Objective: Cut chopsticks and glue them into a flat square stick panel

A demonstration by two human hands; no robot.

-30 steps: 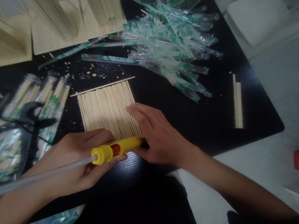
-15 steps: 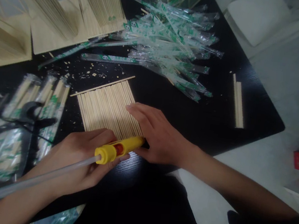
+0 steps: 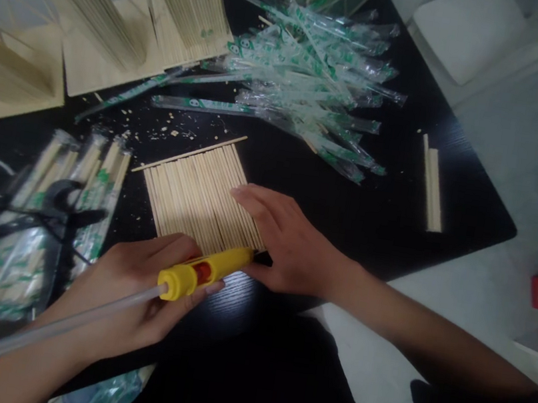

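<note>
My left hand (image 3: pixel 133 296) is closed round a yellow glue gun (image 3: pixel 205 271) with a clear glue stick trailing out of its back toward the lower left. The gun's tip lies at the near right corner of a flat mat of bamboo sticks (image 3: pixel 199 194) on the black table (image 3: pixel 381 198). One loose stick lies across the mat's far edge. My right hand (image 3: pixel 288 241) rests flat on the mat's right side, fingers stretched out and pressing down, its thumb close to the gun's tip.
A heap of green-printed plastic chopstick wrappers (image 3: pixel 307 79) lies beyond the mat. Stacks of bamboo sticks on paper (image 3: pixel 99 14) stand at the far left. Wrapped chopstick packs and a black cable (image 3: pixel 47 195) are on the left. Two short sticks (image 3: pixel 432 185) lie at the right. Wood crumbs dot the table.
The glue gun's back end has slid slightly to the left along the mat's near edge. My right hand stays pressed on the mat. The view shifted a little.
</note>
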